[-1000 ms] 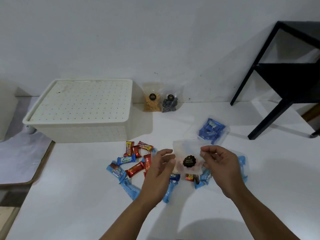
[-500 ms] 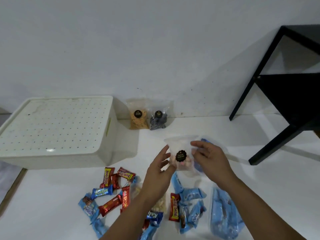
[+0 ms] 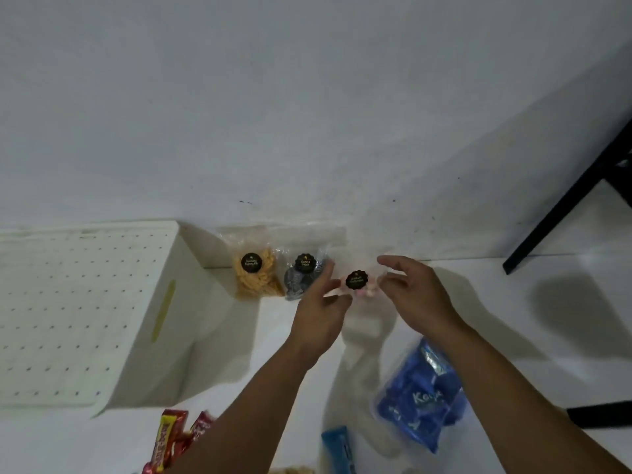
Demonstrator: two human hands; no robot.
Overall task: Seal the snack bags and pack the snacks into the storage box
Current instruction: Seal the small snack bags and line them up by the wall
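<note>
A clear snack bag [image 3: 355, 281] with a black round sticker and pink snacks stands by the wall, right of the orange-snack bag [image 3: 254, 277] and the dark-snack bag [image 3: 301, 275]. My left hand [image 3: 319, 314] is at its left edge and my right hand [image 3: 413, 292] at its right edge, both with fingers spread apart. I cannot tell whether the fingertips touch it. The white storage box [image 3: 147, 333] sits at the left with its perforated lid [image 3: 68, 309] on. A clear bag of blue wafers [image 3: 419, 401] lies under my right forearm.
Loose red and yellow candy bars [image 3: 171, 439] and a blue wafer [image 3: 338, 449] lie at the bottom edge. Black table legs [image 3: 561, 213] stand at the right. The wall runs close behind the bags.
Both hands carried the clear bag forward to the wall beside the two other bags, and their fingers have opened. The view moved forward with them.
</note>
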